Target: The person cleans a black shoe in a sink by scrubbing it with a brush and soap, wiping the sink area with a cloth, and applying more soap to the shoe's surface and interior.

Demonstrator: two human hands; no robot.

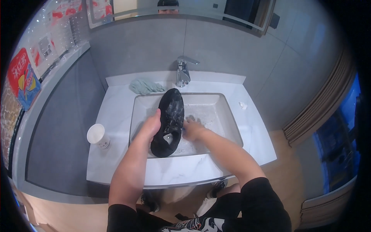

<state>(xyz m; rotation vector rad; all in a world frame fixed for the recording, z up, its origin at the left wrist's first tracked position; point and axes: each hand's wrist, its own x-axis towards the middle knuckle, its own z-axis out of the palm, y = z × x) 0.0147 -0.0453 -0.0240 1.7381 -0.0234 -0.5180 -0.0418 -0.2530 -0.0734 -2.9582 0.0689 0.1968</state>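
My left hand (153, 124) grips a black shoe (171, 108) by its left side. The shoe is held lengthwise over the washbasin (232, 127), its toe towards the faucet (183, 71). Whitish smears, perhaps suds, streak its dark upper, and its opening lies at the end nearer me. My right hand (193, 129) is low in the basin, close against the shoe's right side. A bit of blue (183, 131) shows beside that hand; what it belongs to is hidden, and I cannot tell whether the hand holds it. Dark specks dot the basin floor.
A crumpled green cloth (146, 86) lies at the basin's back left. On the left of the white countertop (179, 171) stands a paper cup (98, 136). A small white scrap (243, 105) rests at right. Packaged goods, including a red-and-blue pouch (24, 79), line the left ledge.
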